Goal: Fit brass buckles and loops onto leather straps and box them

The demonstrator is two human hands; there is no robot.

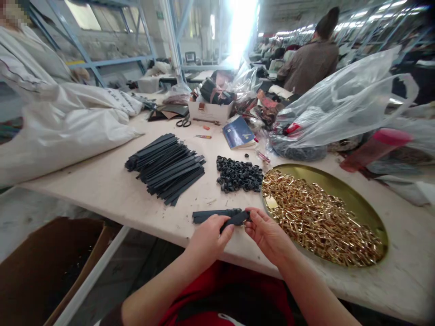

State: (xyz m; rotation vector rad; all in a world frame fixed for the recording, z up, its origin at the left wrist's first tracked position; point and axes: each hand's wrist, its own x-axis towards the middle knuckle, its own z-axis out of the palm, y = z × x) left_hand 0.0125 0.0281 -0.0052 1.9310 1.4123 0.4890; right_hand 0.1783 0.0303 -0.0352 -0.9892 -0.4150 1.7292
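My left hand and my right hand both pinch one black strap at the table's front edge, the left at its middle, the right at its end. A second black strap lies flat just behind them. A stack of black straps sits further back on the left. A heap of small black loops lies in the middle. A round gold tray full of small gold metal pieces stands right beside my right hand.
A big white sack covers the table's left side. Clear plastic bags, a blue booklet, scissors and a white box crowd the back. A brown carton stands on the floor at left. Another person stands behind.
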